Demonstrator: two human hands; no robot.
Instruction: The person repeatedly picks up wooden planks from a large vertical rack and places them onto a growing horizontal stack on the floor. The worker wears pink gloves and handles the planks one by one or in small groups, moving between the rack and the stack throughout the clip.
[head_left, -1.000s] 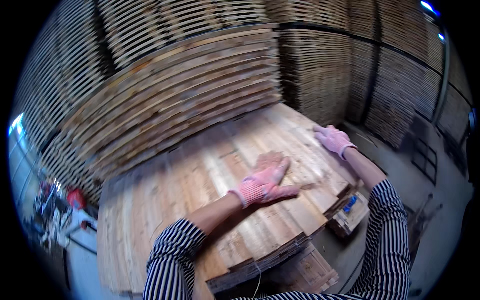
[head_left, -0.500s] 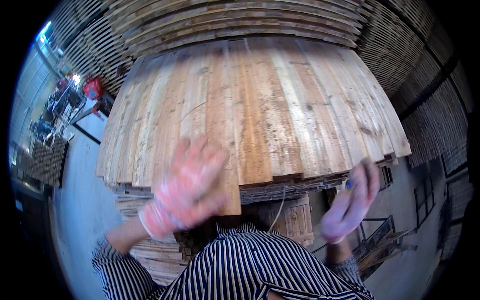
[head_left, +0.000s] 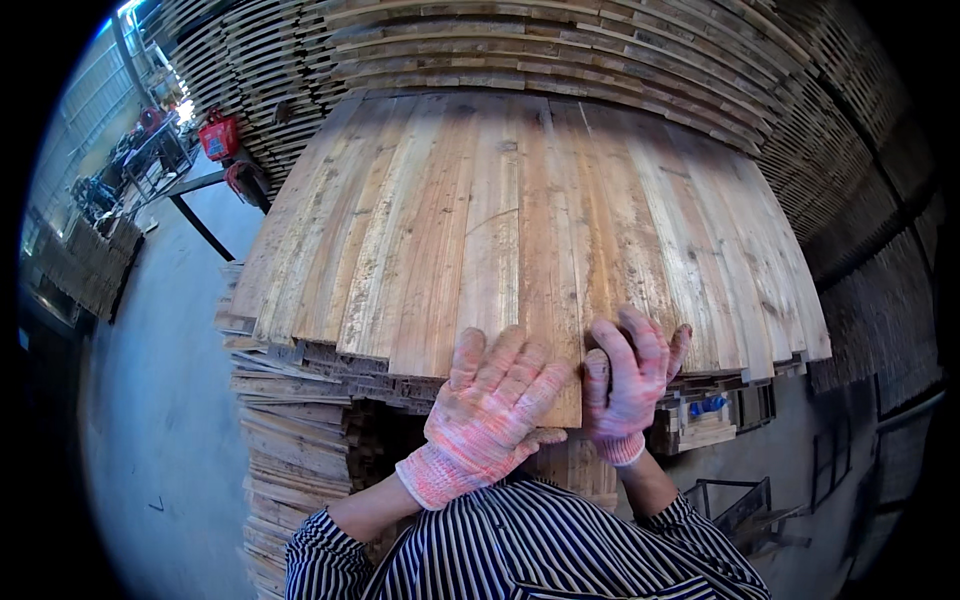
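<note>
A layer of long, pale wooden boards point(head_left: 430, 220) lies side by side in front of me, grain running away from me. One board point(head_left: 567, 395) juts past the others at the near edge. My left hand point(head_left: 490, 400), in a pink and white knitted glove, lies over the near ends with fingers stretched out flat. Its thumb is by the jutting board's end. On that board's right side is my right hand point(head_left: 625, 385), gloved alike, fingers apart and lightly bent on the near edge. Its palm is hidden.
Tall stacks of boards point(head_left: 560, 50) rise behind the layer and along the right. Below my left arm stands another wood pile point(head_left: 290, 450). A red object point(head_left: 218, 135) sits by a dark metal frame point(head_left: 200, 185) at left. Metal frames point(head_left: 735, 505) stand on the floor at lower right.
Both hands have come closer together at the jutting board. My left hand moved right and settled on the boards; my right hand moved left onto their edge. The view has shifted.
</note>
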